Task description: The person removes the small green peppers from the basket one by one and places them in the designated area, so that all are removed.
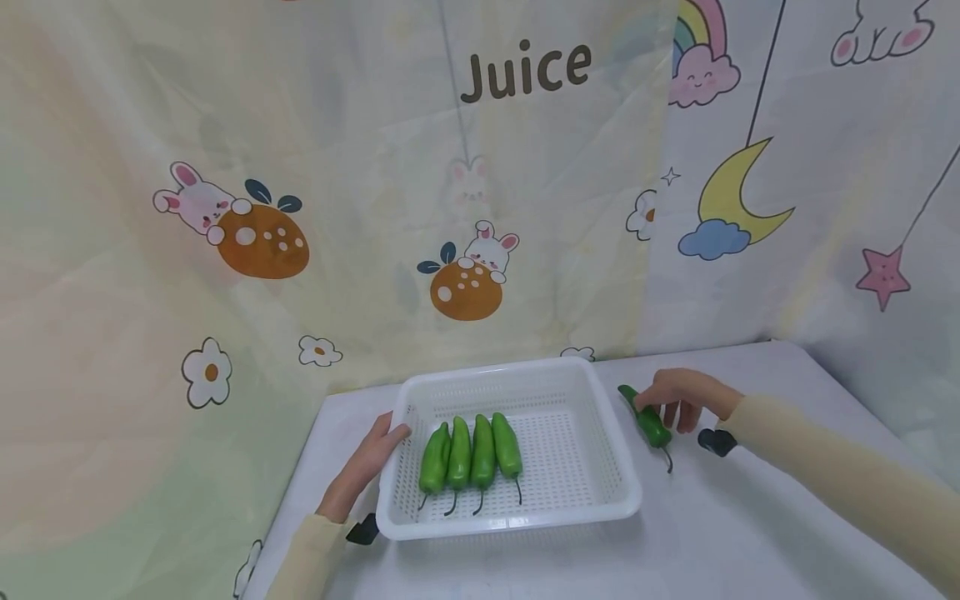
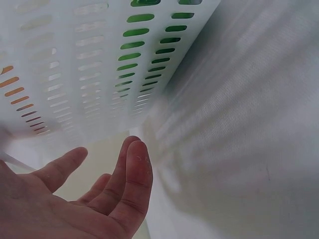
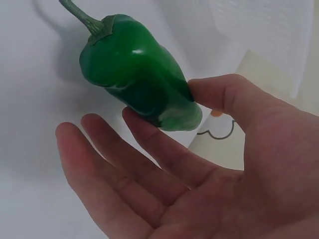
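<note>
My right hand (image 1: 684, 396) pinches a green chili pepper (image 1: 651, 423) between thumb and index finger, just to the right of the white basket (image 1: 517, 523). In the right wrist view the pepper (image 3: 142, 69) has its stem pointing away from the hand (image 3: 199, 184), and the other fingers extend below it. Several green peppers (image 1: 482, 452) lie side by side in the basket's left half, stems toward me. At the basket's left rim rests my left hand (image 1: 375, 450), its thumb over the edge. The left wrist view shows its fingers (image 2: 137, 174) loosely extended near the slotted wall (image 2: 89, 74).
The basket stands on a table with a white cover (image 1: 712, 517). Behind it hangs a pale curtain (image 1: 360, 208) printed with cartoon rabbits, flowers and a moon. Dark wrist camera pieces (image 1: 716, 442) show at both wrists.
</note>
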`<act>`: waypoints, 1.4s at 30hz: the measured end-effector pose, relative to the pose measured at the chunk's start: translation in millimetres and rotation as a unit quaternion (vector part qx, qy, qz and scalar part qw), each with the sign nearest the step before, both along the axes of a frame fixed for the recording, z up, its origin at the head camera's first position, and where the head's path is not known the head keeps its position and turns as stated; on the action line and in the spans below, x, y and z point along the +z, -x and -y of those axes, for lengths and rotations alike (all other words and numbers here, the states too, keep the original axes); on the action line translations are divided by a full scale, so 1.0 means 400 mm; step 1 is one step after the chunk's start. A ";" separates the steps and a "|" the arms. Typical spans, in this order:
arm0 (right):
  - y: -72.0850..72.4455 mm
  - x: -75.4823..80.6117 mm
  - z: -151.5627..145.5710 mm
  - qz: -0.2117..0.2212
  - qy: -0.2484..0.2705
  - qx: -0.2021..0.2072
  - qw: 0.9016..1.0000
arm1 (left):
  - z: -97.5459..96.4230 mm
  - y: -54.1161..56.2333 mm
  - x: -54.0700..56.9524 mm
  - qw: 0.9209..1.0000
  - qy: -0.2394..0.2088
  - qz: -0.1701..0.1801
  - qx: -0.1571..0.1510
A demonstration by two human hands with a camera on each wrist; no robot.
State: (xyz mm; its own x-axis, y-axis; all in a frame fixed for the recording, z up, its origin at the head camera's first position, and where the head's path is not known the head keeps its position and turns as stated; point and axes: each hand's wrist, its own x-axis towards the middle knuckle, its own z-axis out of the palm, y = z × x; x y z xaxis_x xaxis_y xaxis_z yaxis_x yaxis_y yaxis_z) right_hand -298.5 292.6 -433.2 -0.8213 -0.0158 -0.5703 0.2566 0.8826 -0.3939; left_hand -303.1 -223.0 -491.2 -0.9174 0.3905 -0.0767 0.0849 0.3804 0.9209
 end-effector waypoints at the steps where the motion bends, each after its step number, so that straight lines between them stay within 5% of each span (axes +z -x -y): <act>1: 0.001 -0.003 0.001 0.000 -0.002 -0.002 1.000 | 0.000 0.000 0.000 1.000 0.002 -0.001 0.001; 42: 0.012 -0.021 0.013 -0.010 -0.044 -0.024 0.999 | -0.005 -0.002 0.000 1.000 0.001 0.009 0.015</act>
